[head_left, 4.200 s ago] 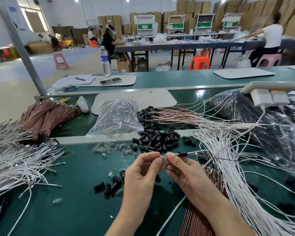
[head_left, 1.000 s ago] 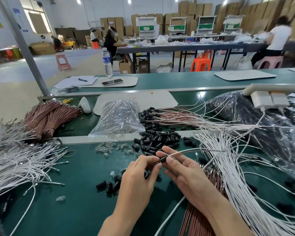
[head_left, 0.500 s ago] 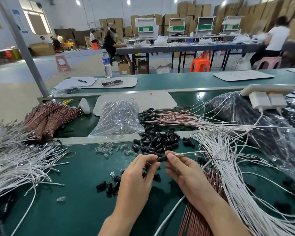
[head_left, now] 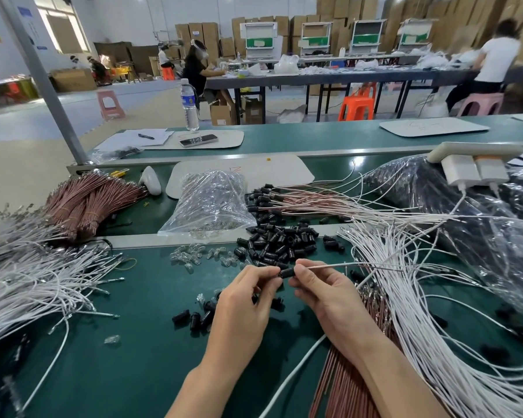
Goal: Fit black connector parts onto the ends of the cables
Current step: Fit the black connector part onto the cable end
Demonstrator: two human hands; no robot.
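My left hand (head_left: pixel 248 300) and my right hand (head_left: pixel 323 294) meet above the green bench. Between their fingertips sits one black connector part (head_left: pixel 287 273); my left fingers pinch its left end. My right thumb and finger pinch a thin cable (head_left: pixel 344 266) where it enters the part, and the cable runs off to the right. A pile of loose black connector parts (head_left: pixel 278 242) lies just beyond my hands. A few more black parts (head_left: pixel 194 318) lie below my left hand. A fan of white cables (head_left: pixel 411 297) spreads at the right.
Finished brown cables with black ends (head_left: pixel 299 200) lie behind the pile. A clear bag (head_left: pixel 212 203) and small clear pieces (head_left: pixel 191 256) sit at centre. White cables (head_left: pixel 27 282) and brown bundles (head_left: pixel 85 203) lie left; black plastic-wrapped bags (head_left: pixel 480 224) right.
The black part now sits fully between both hands' fingertips on the cable end. Both hands stayed in place; the cable has levelled out to the right.
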